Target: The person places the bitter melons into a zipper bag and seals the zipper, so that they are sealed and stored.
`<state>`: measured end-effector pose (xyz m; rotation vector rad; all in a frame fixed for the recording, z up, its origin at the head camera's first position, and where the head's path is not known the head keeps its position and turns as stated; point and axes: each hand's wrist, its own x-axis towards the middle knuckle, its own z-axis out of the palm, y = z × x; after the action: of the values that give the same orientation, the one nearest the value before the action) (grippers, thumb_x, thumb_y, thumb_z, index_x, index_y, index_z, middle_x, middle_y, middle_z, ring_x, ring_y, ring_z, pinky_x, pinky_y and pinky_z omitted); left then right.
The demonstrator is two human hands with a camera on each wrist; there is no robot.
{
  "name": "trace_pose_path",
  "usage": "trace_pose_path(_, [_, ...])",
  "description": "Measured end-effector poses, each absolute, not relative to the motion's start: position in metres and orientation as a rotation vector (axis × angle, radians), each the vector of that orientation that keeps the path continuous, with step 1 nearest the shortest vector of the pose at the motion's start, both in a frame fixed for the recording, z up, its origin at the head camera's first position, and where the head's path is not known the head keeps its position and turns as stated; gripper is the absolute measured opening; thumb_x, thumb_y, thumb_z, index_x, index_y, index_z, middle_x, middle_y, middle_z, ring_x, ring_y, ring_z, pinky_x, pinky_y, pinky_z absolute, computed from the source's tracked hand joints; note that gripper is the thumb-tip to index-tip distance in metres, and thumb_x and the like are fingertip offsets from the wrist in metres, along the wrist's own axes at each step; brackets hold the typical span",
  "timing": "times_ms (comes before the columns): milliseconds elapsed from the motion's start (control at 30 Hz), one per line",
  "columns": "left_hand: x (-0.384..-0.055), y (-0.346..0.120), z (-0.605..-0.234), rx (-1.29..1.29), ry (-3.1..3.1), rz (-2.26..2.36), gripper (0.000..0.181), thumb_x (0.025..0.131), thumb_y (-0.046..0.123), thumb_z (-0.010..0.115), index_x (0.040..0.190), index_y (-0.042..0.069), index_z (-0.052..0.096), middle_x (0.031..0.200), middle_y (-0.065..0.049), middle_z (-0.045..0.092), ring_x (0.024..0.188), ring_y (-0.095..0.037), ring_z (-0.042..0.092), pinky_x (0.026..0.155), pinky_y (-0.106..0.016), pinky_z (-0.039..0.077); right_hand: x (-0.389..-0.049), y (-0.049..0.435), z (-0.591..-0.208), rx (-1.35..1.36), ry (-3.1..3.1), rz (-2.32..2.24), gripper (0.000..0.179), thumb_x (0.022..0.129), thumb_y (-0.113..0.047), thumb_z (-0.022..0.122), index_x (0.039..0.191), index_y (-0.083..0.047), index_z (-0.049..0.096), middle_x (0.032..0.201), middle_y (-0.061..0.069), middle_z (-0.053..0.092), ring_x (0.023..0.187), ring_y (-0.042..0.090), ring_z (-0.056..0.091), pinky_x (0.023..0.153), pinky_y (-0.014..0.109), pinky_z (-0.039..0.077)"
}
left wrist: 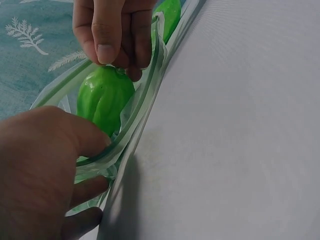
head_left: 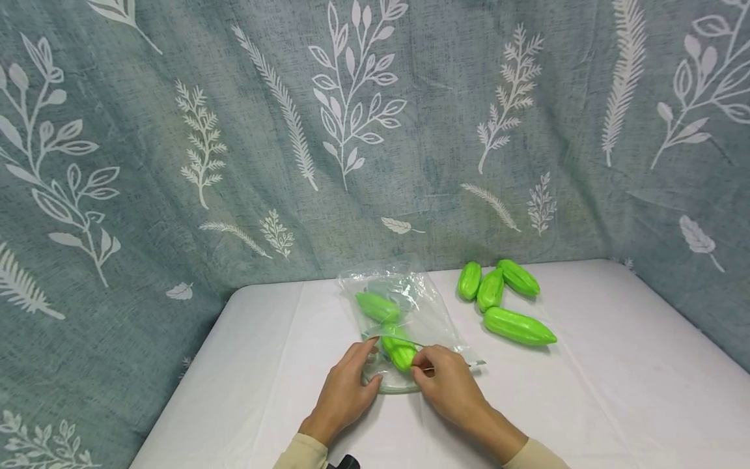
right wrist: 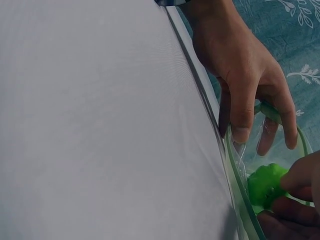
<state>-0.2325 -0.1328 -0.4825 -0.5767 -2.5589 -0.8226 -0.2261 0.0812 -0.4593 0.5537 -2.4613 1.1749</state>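
A clear plastic zip bag [head_left: 441, 312] with a green-edged mouth lies on the table, its mouth facing me. Deep inside it sits a bright green ridged vegetable [head_left: 375, 306]. Another green ridged vegetable [head_left: 398, 350] lies in the mouth, its blunt end towards me. My right hand [head_left: 448, 381] pinches that blunt end with thumb and fingers, at the right of the mouth. My left hand [head_left: 347, 384] holds the left side of the mouth, thumb and fingers spread around the rim. In the right wrist view, the left hand's fingers [right wrist: 290, 125] reach to the bag's rim.
Several more green ridged vegetables [head_left: 518, 326] lie on the table right of the bag, three grouped near the back edge. The table has a white cloth [head_left: 615, 339]. A blue-grey curtain [head_left: 410, 215] with white leaf prints hangs behind it.
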Motion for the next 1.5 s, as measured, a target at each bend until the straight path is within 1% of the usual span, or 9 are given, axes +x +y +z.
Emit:
trace_pose_path(233, [-0.2332,-0.1328,-0.4829,-0.583,-2.551,-0.809,0.072,0.082,0.015,0.079,0.148,0.016,0.048,0.122,0.006,0.062,0.105,-0.012,0.064,0.086,-0.034,0.055,-0.2239,0.0816,-0.4601,0.615,-2.467,1.247,0.014,0.08,0.005,0.073,0.088,-0.007,0.072,0.087,-0.001,0.069,0.082,0.013,0.069,0.07,0.02,0.057])
trace_pose_path(367, [-0.233,-0.1329,-0.4828,-0.591,-2.542,-0.809,0.072,0.082,0.014,0.079,0.147,0.015,0.049,0.122,0.005,0.062,0.105,-0.012,0.065,0.086,-0.035,0.055,-0.2236,0.0817,-0.4605,0.667,-2.483,1.263,0.014,0.082,0.005,0.071,0.094,-0.004,0.073,0.092,0.003,0.07,0.085,0.016,0.07,0.07,0.02,0.057])
trace_pose_path(567, [-0.2332,-0.1331,-0.483,-0.604,-2.524,-0.806,0.071,0.081,0.013,0.08,0.146,0.014,0.05,0.122,0.004,0.062,0.104,-0.013,0.065,0.086,-0.035,0.056,-0.2223,0.0827,-0.4603,0.724,-2.522,1.271,0.022,0.085,0.001,0.07,0.107,0.002,0.072,0.104,0.009,0.07,0.092,0.022,0.071,0.072,0.022,0.058])
trace_pose_path(833, [-0.2336,-0.1332,-0.4831,-0.597,-2.531,-0.806,0.071,0.082,0.014,0.079,0.147,0.016,0.049,0.121,0.003,0.063,0.104,-0.014,0.065,0.085,-0.035,0.056,-0.2229,0.0845,-0.4556,0.79,-2.611,1.196,0.031,0.089,-0.008,0.071,0.119,0.001,0.069,0.119,0.011,0.068,0.097,0.024,0.07,0.073,0.026,0.059])
trace_pose_path(967, [-0.2341,-0.1335,-0.4829,-0.603,-2.532,-0.806,0.071,0.082,0.015,0.079,0.147,0.016,0.049,0.122,0.002,0.063,0.104,-0.014,0.065,0.085,-0.035,0.055,-0.2242,0.0865,-0.4538,0.864,-2.654,1.09,0.036,0.092,-0.015,0.07,0.125,-0.001,0.067,0.129,0.01,0.064,0.103,0.024,0.067,0.078,0.031,0.058])
trace_pose_path(1133, [-0.2338,-0.1337,-0.4827,-0.605,-2.535,-0.801,0.07,0.082,0.015,0.079,0.147,0.017,0.049,0.122,0.002,0.063,0.104,-0.013,0.065,0.085,-0.035,0.055,-0.2241,0.0877,-0.4551,0.935,-2.646,0.988,0.04,0.093,-0.017,0.069,0.129,-0.002,0.064,0.134,0.011,0.062,0.118,0.025,0.062,0.094,0.043,0.053])
trace_pose_path(1233, [-0.2334,-0.1339,-0.4825,-0.603,-2.537,-0.802,0.07,0.082,0.015,0.078,0.146,0.016,0.049,0.122,0.002,0.063,0.105,-0.014,0.065,0.086,-0.036,0.055,-0.2232,0.0876,-0.4559,0.948,-2.642,0.957,0.043,0.092,-0.018,0.069,0.131,-0.002,0.063,0.136,0.012,0.061,0.126,0.027,0.056,0.102,0.046,0.048])
trace_pose_path(1400, [-0.2331,-0.1342,-0.4829,-0.602,-2.544,-0.804,0.07,0.083,0.016,0.078,0.147,0.017,0.049,0.123,0.002,0.063,0.105,-0.014,0.066,0.087,-0.037,0.055,-0.2216,0.0874,-0.4563,0.966,-2.664,0.922,0.047,0.093,-0.022,0.068,0.134,-0.002,0.061,0.14,0.015,0.057,0.132,0.032,0.051,0.108,0.051,0.041])
trace_pose_path(1500, [-0.2329,-0.1346,-0.4832,-0.603,-2.547,-0.801,0.071,0.083,0.016,0.078,0.147,0.017,0.049,0.123,0.002,0.063,0.106,-0.014,0.066,0.088,-0.037,0.055,-0.2204,0.0873,-0.4559,0.975,-2.682,0.91,0.049,0.094,-0.026,0.067,0.136,-0.002,0.059,0.142,0.017,0.055,0.133,0.034,0.05,0.109,0.052,0.039])
